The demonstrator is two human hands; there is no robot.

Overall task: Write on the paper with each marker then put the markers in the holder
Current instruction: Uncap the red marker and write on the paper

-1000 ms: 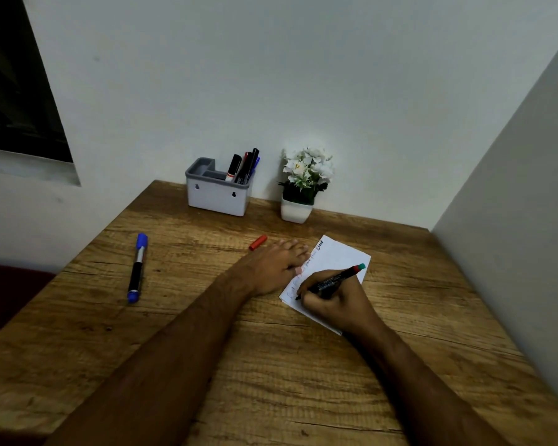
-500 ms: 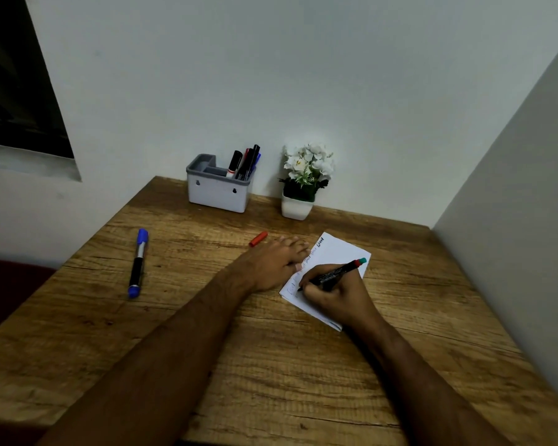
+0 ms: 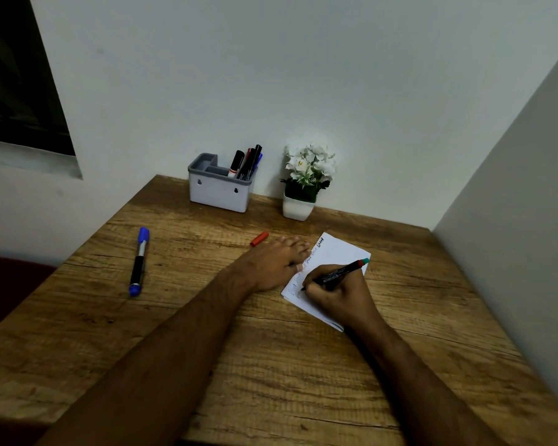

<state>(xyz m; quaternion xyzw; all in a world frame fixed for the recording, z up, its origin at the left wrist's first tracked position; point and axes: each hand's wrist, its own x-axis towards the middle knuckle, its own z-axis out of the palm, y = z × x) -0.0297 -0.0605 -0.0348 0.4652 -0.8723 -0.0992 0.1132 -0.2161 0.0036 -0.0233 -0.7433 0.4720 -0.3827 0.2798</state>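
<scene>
Here, a person sits at a wooden table [image 3: 207, 365] pushed into a corner of pale walls, both bare forearms reaching forward over it. The right hand [image 3: 339, 297] is closed around a black marker [image 3: 337, 274] with a red and green end, its tip touching the near left part of a white sheet of paper [image 3: 339, 252]. The marker slants up and to the right, away from the tip. The left hand [image 3: 271, 263] lies flat, palm down and fingers loosely spread, holding nothing, its fingertips resting on the left edge of the paper. Several short lines of writing run down that left side of the sheet; the words are too small to read. Just beyond the left hand lies a small red cap [image 3: 259, 238] on the bare wood. Well off to the left, a marker with a blue cap [image 3: 139, 262] lies alone on the table, pointing roughly away from the person. At the back against the wall stands a white and grey holder [image 3: 219, 193], with a few markers [image 3: 247, 162] upright in its right compartment. Just right of it sits a small white pot of white flowers [image 3: 306, 178]. A dark window [image 3: 16, 75] fills the upper left
</scene>
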